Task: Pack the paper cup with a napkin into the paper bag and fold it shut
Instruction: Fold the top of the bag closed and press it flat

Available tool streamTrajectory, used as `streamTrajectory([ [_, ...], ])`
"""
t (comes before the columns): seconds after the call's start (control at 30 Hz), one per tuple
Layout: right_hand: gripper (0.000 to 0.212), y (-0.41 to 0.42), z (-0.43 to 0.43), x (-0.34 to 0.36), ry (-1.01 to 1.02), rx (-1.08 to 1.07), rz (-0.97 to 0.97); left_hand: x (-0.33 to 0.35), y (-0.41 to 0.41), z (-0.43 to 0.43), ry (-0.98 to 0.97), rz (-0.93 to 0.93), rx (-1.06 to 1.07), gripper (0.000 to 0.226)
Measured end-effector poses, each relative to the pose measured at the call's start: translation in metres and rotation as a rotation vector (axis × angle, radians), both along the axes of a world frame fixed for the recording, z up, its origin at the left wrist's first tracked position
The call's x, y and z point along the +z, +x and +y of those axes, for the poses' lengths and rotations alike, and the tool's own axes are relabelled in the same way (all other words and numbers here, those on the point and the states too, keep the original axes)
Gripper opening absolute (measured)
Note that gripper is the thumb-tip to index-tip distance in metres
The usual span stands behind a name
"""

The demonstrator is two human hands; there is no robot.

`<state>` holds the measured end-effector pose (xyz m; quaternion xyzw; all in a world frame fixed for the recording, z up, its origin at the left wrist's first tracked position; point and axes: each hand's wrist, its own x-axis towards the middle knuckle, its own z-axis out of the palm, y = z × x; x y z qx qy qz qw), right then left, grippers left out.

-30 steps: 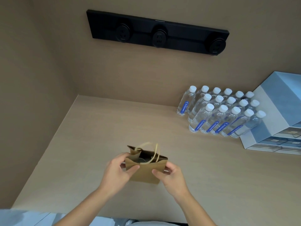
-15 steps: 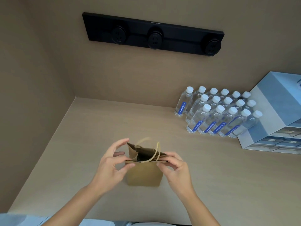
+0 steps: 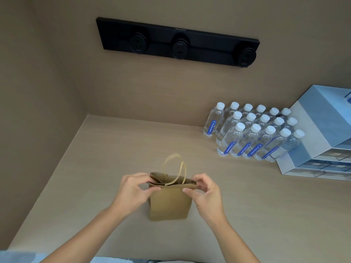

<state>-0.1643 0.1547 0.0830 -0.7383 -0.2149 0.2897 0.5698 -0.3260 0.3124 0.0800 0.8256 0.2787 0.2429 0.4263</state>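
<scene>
Both hands, left hand [image 3: 133, 188] and right hand [image 3: 206, 190], now pinch the paper bag [image 3: 170, 203] mouth nearly flat; moments ago it gaped open, so folding has begun.

We look down on a pale beige wood-grain worktop [image 3: 106, 149] set into a corner, with matte tan walls [image 3: 171, 88] behind it and to the left. On the back wall we see a long black socket strip [image 3: 176, 42] carrying three round outlets. At the right stand rows of clear white-capped water bottles [image 3: 252, 133] beside a pale blue drawer unit [image 3: 322, 133], possibly plastic. Light falls soft and even.
</scene>
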Motion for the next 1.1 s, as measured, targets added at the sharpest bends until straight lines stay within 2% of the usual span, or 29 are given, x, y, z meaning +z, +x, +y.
streamTrajectory([
  [0.1, 0.014, -0.005, -0.001, -0.004, 0.006, 0.020, 0.023, -0.009, -0.004, -0.003, -0.097, -0.002, 0.150, 0.047],
  [0.13, 0.017, -0.007, -0.001, -0.004, 0.020, 0.012, 0.044, -0.012, -0.006, -0.003, -0.151, -0.009, 0.169, 0.054],
  [0.2, 0.029, -0.006, -0.002, -0.007, 0.039, -0.005, 0.069, -0.014, -0.009, -0.004, -0.191, -0.034, 0.124, 0.043],
  [0.3, 0.006, -0.003, -0.004, -0.008, 0.042, -0.010, 0.075, -0.005, -0.010, -0.008, -0.150, -0.056, 0.006, 0.009],
  [0.33, 0.013, -0.001, -0.004, -0.010, 0.049, 0.002, 0.073, -0.003, -0.011, -0.007, -0.133, -0.059, -0.028, 0.016],
  [0.4, 0.008, -0.001, -0.004, -0.005, 0.064, 0.045, 0.097, -0.001, -0.011, -0.003, -0.064, -0.047, -0.059, 0.031],
  [0.47, 0.025, -0.003, -0.003, -0.001, 0.098, 0.099, 0.158, 0.004, -0.009, 0.000, -0.013, -0.007, -0.085, 0.033],
  [0.6, 0.029, -0.005, 0.003, 0.000, 0.097, 0.088, 0.098, 0.004, -0.005, 0.004, 0.007, 0.032, -0.093, 0.025],
  [0.7, 0.053, 0.000, 0.002, -0.009, 0.088, 0.057, 0.066, -0.008, -0.007, 0.003, 0.085, -0.052, -0.139, 0.024],
  [0.77, 0.055, -0.001, -0.001, -0.013, 0.086, 0.057, 0.091, -0.011, -0.008, -0.003, 0.178, -0.103, -0.139, 0.017],
  [0.8, 0.055, -0.002, -0.003, -0.012, 0.085, 0.058, 0.073, -0.012, -0.009, -0.005, 0.274, -0.116, -0.142, 0.028],
  [0.87, 0.049, -0.004, -0.008, -0.012, 0.055, 0.062, 0.019, -0.020, -0.009, -0.006, 0.376, -0.144, -0.191, 0.043],
  [1.0, 0.045, -0.001, -0.013, -0.009, -0.076, 0.123, -0.113, -0.029, -0.017, -0.009, 0.454, 0.031, -0.271, 0.039],
  [1.1, 0.016, 0.001, -0.009, -0.008, -0.140, 0.161, -0.257, -0.026, -0.020, -0.016, 0.392, 0.166, -0.300, 0.047],
])
